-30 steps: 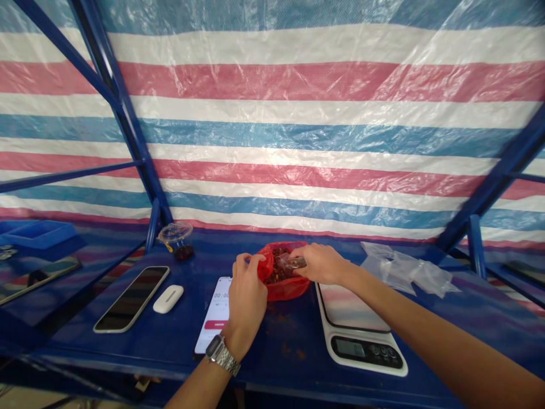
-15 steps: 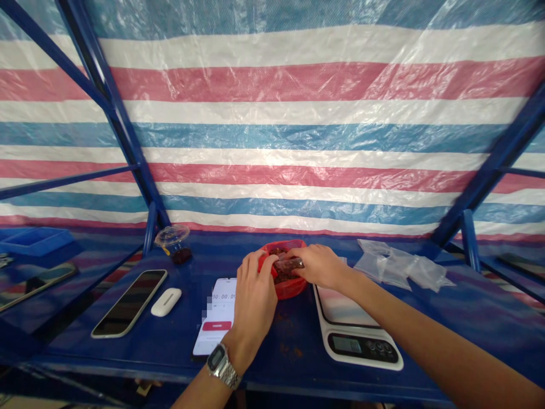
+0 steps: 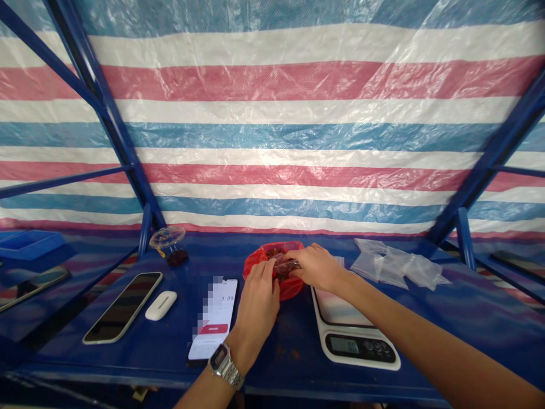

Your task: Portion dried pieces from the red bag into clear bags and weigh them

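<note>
A red plastic bag (image 3: 293, 289) stands open on the blue table, with dark reddish-brown bits (image 3: 276, 250) inside. Over its mouth, my right hand (image 3: 319, 267) is closed on the right end of a small clear plastic bag (image 3: 286, 268), through which dark contents show. My left hand (image 3: 259, 295), with a metal watch (image 3: 225, 366) at the wrist, reaches over the red bag's near left side. Its fingers are bent and closed at the clear bag's left end; the fingertips are partly hidden.
A white kitchen scale (image 3: 357, 346) sits under my right forearm, with clear bags (image 3: 392, 264) behind it. To the left lie a lit phone (image 3: 215, 324), a white case (image 3: 160, 305), a dark phone (image 3: 123, 309) and a clear cup (image 3: 170, 247). Blue frame bars (image 3: 147, 230) rise behind.
My left fingers have shifted from the red bag's rim to the clear bag's left end. More of the red bag's left side shows. The view has turned slightly.
</note>
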